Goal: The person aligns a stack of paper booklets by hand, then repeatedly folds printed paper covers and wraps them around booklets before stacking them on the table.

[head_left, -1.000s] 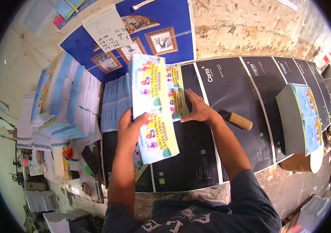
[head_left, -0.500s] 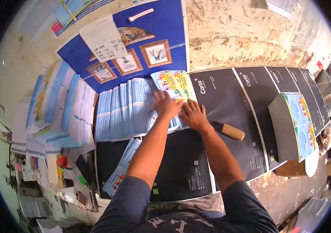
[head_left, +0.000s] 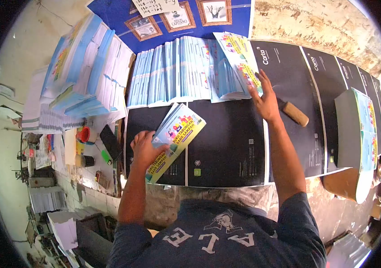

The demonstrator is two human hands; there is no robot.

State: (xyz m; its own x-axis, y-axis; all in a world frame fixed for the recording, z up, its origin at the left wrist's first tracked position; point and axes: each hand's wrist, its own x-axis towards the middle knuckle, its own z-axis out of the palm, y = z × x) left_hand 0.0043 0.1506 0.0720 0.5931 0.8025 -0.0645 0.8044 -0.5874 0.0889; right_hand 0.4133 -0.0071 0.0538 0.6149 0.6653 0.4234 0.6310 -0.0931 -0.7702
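Observation:
My left hand point(head_left: 147, 149) is closed on a small pile of printed booklets point(head_left: 182, 134) at the front left, thumb on the yellow cover and fingers at the left edge. The top cover reads "Buku Tabungan Bank Sampah". Blue-white edges of others show beneath it. My right hand point(head_left: 266, 99), fingers stretched out, rests against the right edge of a colourful booklet cover point(head_left: 237, 58). This cover lies tilted at the right end of an overlapping row of blue-and-white booklets point(head_left: 168, 73).
Tall stacks of printed paper point(head_left: 90, 67) stand left of the row. A wooden block point(head_left: 296, 115) lies right of my right hand on the black "Carta" sheets point(head_left: 226, 138). Another thick stack point(head_left: 353, 129) stands farther right. A blue board point(head_left: 172, 35) leans behind.
My left hand has left the row and moved to the booklets at the front left, where a yellow cover now lies uppermost. My right hand stays near the row's right end. The view has shifted.

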